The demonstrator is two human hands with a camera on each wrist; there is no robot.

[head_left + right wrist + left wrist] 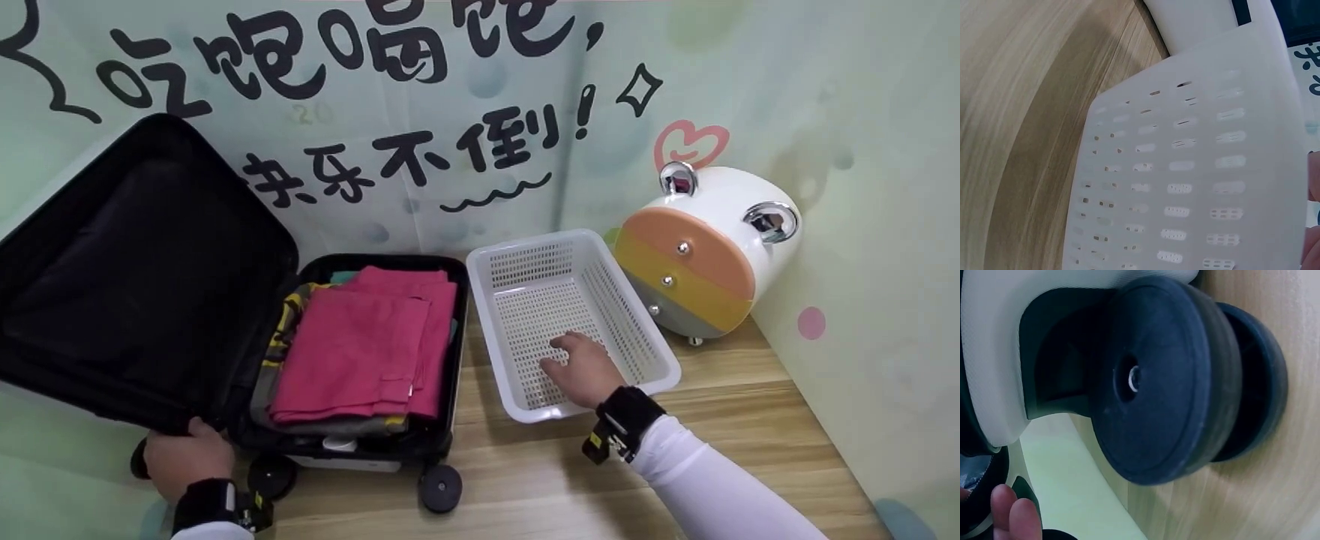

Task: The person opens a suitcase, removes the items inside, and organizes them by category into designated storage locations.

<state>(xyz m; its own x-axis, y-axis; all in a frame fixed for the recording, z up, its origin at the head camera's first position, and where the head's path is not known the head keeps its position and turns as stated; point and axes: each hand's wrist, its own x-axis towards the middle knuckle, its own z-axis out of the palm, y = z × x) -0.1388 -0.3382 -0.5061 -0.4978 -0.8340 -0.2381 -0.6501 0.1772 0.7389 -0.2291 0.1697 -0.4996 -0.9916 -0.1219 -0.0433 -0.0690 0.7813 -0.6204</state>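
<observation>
An open suitcase (459, 337) lies at the left, its black-lined lid (150, 262) leaning back to the left. My left hand (187, 461) grips the lid's lower front edge, thumb over the rim; its fingertips (1023, 514) show beside that edge in the left wrist view. Folded pink clothes (352, 352) lie on top of grey and yellow patterned cloth (289, 319) inside the case. Over the near end of a white perforated plastic basket (536, 300), my right hand (589, 367) hovers with fingers loosely bent, holding nothing. The basket's side wall (1157, 169) fills the right wrist view.
Behind the basket at the right stands a white drum-shaped box (712, 240) with an orange, yellow and grey front, small knobs and chrome ears. Suitcase wheels (440, 487) stick out toward the front over the wooden surface (517, 480). A printed cloth backdrop (420, 195) closes off the back.
</observation>
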